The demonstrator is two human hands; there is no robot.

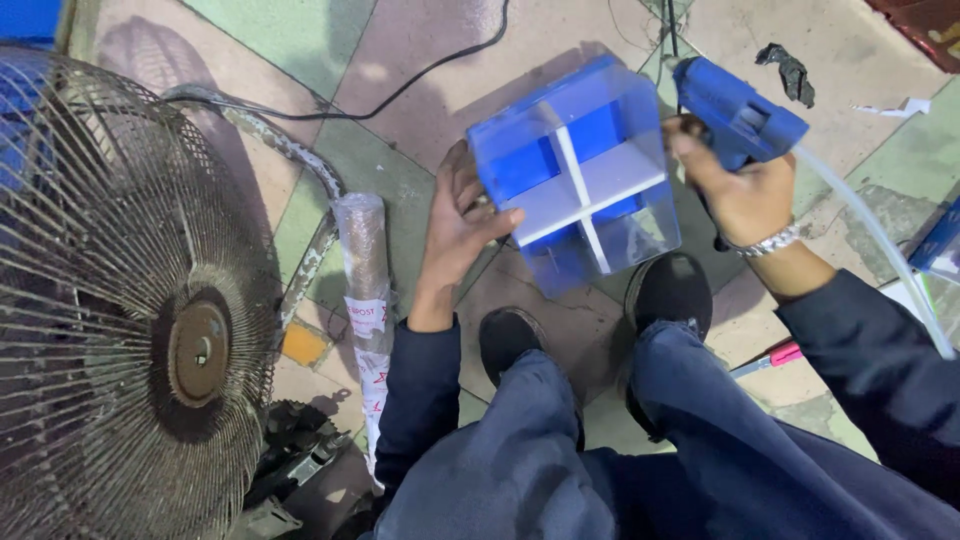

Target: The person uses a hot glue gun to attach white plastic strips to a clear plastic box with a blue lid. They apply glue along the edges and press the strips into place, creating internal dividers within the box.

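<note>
My left hand (458, 222) grips the left side of a blue plastic box (575, 170) that has a white cross divider inside and clear walls on its lower right. I hold the box above my shoes, tilted with its open face toward me. My right hand (735, 185) is shut on a blue glue gun (735, 115) at the box's right edge, its nozzle close to the upper right corner. A clear glue stick (875, 240) trails from the gun's back over my right sleeve. A metal watch sits on that wrist.
A rusty standing fan (120, 310) fills the left side. A wrapped roll (365, 270) lies on the tiled floor beside it. A black cable (400, 95) runs across the floor at the top. A pink-handled tool (770, 360) lies by my right knee.
</note>
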